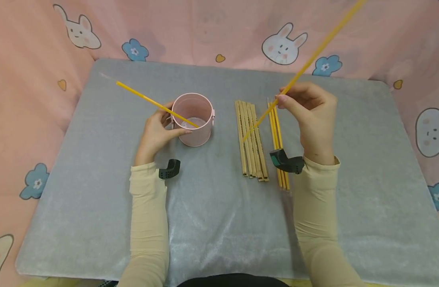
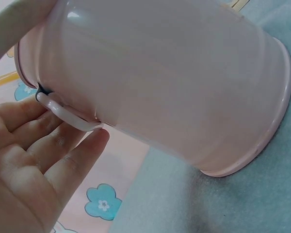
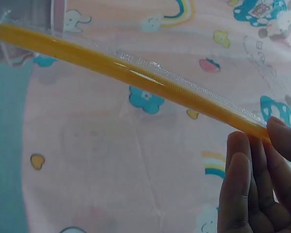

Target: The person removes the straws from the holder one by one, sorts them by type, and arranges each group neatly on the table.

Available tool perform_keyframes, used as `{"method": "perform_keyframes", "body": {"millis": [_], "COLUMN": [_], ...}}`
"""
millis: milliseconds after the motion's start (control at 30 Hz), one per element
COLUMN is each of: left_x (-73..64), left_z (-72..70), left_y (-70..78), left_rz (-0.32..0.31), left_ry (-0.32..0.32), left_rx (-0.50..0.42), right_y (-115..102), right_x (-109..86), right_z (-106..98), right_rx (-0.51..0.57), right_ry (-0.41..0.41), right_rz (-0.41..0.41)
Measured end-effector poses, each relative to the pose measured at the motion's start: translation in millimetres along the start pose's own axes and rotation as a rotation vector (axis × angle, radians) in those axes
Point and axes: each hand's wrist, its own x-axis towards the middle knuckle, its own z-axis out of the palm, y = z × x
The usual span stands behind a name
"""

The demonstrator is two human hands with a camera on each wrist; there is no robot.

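A pink bucket [image 1: 201, 137] stands upright on the table, and its wall and side handle fill much of the left wrist view. My left hand [image 1: 156, 133] grips it from the left, thumb over the front rim and fingers around the far side. One yellow straw in a clear wrapper [image 1: 144, 97] leans in the bucket, its upper part sticking out to the left. Between thumb and fingertips, my right hand [image 1: 317, 111] pinches another wrapped yellow straw [image 1: 319, 50]. It slants up to the right in the head view, its lower end over the paper-wrapped sticks [image 1: 262, 157].
Right of the paper-wrapped sticks lie several yellow straws [image 1: 277, 135], partly covered by the right wrist's camera. The grey table [image 1: 212, 207] is bordered at the back and sides by a pink patterned curtain [image 1: 183, 36].
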Motion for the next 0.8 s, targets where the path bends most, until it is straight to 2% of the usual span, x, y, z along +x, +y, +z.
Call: {"method": "perform_keyframes", "body": {"millis": [367,667,800], "left_x": [2.5,2.4,-0.2], "left_z": [1.4,2.5,1.6], "left_y": [-0.5,-1.8,-1.7], "left_rz": [0.003,0.002,-0.016], "left_ry": [0.005,0.001,-0.002], "left_rx": [0.022,0.0,-0.012], "right_y": [3,4,5], "right_x": [-15.3,-25.7,-30.6], "right_z": [-41,-66,-78], "right_rx": [0.0,-0.057,-0.11], "right_ry": [0.019,0.022,0.015], "right_rz": [0.128,0.152,0.194]}}
